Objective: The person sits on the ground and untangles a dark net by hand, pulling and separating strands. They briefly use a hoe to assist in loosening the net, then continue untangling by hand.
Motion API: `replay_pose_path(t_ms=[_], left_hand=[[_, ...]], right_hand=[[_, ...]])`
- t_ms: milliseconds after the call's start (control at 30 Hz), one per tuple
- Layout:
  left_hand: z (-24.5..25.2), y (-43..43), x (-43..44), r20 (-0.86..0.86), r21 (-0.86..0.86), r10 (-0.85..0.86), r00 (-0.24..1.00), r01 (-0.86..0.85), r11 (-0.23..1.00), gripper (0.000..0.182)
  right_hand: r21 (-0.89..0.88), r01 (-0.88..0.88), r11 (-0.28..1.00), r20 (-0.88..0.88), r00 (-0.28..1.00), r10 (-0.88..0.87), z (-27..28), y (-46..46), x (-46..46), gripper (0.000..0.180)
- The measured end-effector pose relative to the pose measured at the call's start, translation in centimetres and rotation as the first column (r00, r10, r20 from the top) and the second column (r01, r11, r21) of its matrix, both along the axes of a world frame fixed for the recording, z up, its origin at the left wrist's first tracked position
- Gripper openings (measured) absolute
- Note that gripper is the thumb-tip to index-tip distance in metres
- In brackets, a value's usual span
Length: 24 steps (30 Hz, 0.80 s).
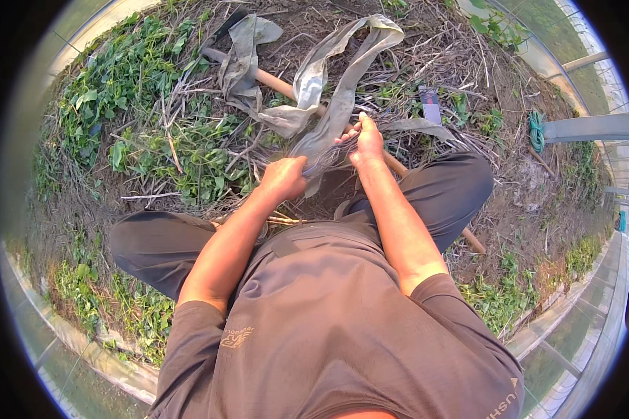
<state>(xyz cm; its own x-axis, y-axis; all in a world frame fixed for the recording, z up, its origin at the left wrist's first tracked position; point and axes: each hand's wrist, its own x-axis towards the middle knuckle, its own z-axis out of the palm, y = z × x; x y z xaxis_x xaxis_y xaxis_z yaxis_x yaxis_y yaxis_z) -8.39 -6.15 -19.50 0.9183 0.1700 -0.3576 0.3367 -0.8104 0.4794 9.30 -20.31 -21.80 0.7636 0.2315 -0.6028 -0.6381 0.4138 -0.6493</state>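
Note:
A long, crumpled strip of grey plastic film [340,105] loops over the ground in front of me, smeared with dirt. My left hand [285,178] is closed in a fist around its near part. Slightly farther out and to the right, my right hand [367,139] grips the same bunched length, with thin dark strands [333,154] stretched between both hands. Under the film, a wooden-handled hoe [275,82] lies diagonally; its dark blade is partly covered at the upper left. The handle passes beneath my right wrist and emerges beyond my knee.
Green leafy vines [110,94] cover the ground at left, among dry stalks [445,57]. A flat grey-and-dark object [430,106] lies right of my hands. Green cord [537,132] is wound at the end of a metal post [589,127]. Clear sheeting borders the plot.

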Motion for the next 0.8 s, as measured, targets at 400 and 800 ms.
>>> replay_pose_path(t_ms=[400,800], left_hand=[[-0.9,-2.1,-0.8,-0.087,-0.021,0.1,0.991,-0.102,0.995,0.033],[-0.3,3.4,1.3,-0.084,-0.178,0.085,0.993,-0.099,0.979,0.041]], right_hand=[[-0.312,-0.06,0.948,0.113,0.989,0.099,-0.3,0.0,-1.0,0.022],[0.231,-0.338,0.912,0.03,0.94,0.34,1.0,0.3,-4.9,0.021]])
